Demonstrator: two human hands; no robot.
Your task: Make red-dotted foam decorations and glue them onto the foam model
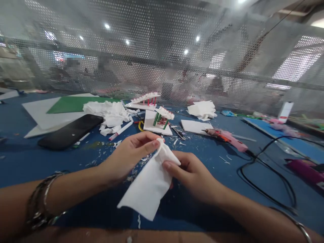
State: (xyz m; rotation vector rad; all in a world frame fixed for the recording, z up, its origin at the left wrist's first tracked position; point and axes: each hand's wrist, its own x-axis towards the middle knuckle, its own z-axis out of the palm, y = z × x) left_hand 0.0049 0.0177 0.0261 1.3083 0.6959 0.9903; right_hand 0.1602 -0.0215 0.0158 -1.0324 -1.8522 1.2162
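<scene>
A sheet of white tissue (149, 187) hangs between my hands, just above the near part of the blue table. My left hand (135, 152) pinches its upper corner between thumb and fingertips. My right hand (191, 173) grips the right side, thumb in front, other fingers largely behind the sheet. The tissue is creased near the fingers, and its lower end hangs loose. Beyond my hands stands a small model (163, 114) with green posts and a white roof on a white base. Behind it is another model (146, 98) with red posts.
A black phone (72, 131) and crumpled tissue (108, 113) lie left, near a green sheet (76, 104). On the right are a pink glue gun (227, 138) with a looping black cable (263, 189), a white block (194, 127) and a tissue stack (201, 110). Scissors (178, 131) and scraps lie mid-table.
</scene>
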